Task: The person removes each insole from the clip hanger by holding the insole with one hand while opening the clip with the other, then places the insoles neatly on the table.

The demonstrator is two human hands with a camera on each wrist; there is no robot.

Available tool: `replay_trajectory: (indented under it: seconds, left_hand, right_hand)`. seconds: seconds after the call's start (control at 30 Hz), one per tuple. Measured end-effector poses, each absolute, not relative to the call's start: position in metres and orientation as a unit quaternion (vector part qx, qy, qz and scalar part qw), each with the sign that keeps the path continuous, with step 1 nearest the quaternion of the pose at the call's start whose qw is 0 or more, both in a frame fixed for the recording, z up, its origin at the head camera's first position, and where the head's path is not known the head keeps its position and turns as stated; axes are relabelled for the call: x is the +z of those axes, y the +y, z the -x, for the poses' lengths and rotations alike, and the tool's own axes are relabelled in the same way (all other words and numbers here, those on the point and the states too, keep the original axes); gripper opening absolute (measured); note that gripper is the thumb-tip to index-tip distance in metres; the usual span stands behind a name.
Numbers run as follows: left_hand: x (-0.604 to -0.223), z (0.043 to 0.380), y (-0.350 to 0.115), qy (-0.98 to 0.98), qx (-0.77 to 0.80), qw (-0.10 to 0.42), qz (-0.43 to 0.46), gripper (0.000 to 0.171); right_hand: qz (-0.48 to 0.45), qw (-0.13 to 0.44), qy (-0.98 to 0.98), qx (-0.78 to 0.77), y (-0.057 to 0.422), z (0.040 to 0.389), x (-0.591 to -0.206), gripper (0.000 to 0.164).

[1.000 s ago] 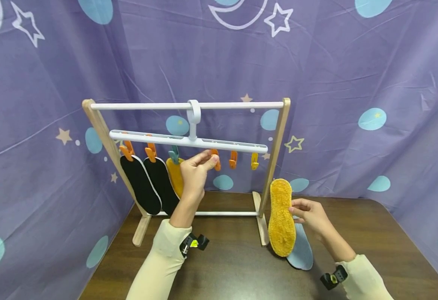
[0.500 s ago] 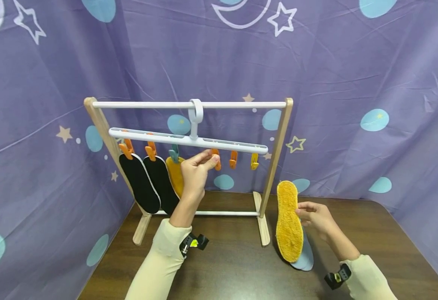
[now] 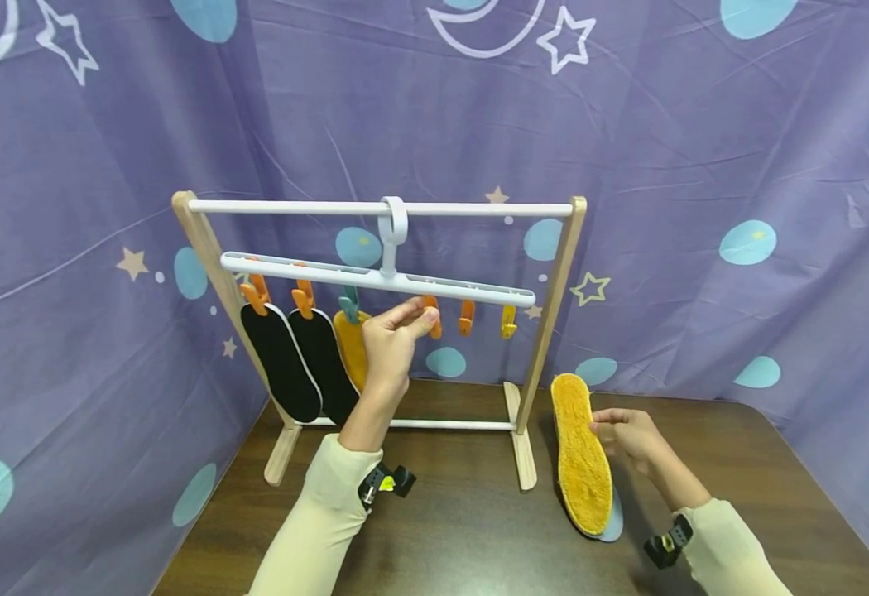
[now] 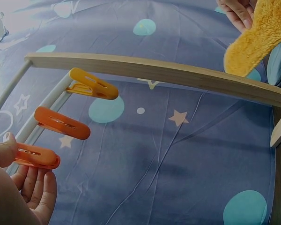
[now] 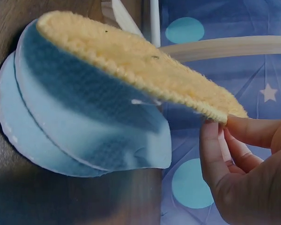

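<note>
My left hand (image 3: 390, 348) pinches an orange clothespin (image 4: 40, 157) between thumb and fingers. That clothespin hangs from the white hanger bar (image 3: 464, 290). In the head view my right hand (image 3: 631, 439) holds a fluffy yellow insole (image 3: 582, 455) by its edge, right of the rack. Thumb and fingers pinch its rim in the right wrist view. Blue insoles (image 5: 89, 136), overlapping one another, lie on the table just under it; the yellow one hides most of them from the head camera. Another orange clothespin (image 3: 467, 317) and a yellow clothespin (image 3: 509, 321) hang to the right with nothing in them.
A wooden rack (image 3: 554, 306) with a white top rod (image 3: 285, 208) carries the hanger. On its left side, two black insoles (image 3: 280, 364) and a yellow insole (image 3: 350, 348) hang from clothespins. A patterned purple curtain (image 3: 665, 165) stands behind the brown table (image 3: 464, 513).
My right hand has shifted slightly right and down with the yellow insole, which now leans more and covers more of the blue insoles. My left hand keeps its pinch on the orange clothespin.
</note>
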State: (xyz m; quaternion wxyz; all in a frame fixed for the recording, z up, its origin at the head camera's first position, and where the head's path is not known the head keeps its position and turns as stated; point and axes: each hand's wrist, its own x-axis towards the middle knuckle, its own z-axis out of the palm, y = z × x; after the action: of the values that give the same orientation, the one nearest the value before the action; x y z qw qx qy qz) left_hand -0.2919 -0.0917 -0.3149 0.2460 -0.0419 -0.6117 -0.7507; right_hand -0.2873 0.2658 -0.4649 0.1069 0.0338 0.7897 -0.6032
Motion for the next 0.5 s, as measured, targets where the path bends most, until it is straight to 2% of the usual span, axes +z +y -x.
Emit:
replay_trajectory:
  seconds: [0.2, 0.5]
  left_hand:
    - [-0.315, 0.292, -0.091, -0.615, -0.748, 0.246, 0.043, 0.026]
    - [-0.315, 0.292, -0.092, -0.613, -0.751, 0.243, 0.042, 0.025]
  right_hand:
    - [-0.033, 0.134, 0.771, -0.622, 0.269, 0.291, -0.473, 0.032]
    - [-0.04, 0.143, 0.774, -0.616, 0.27, 0.296, -0.48, 0.03]
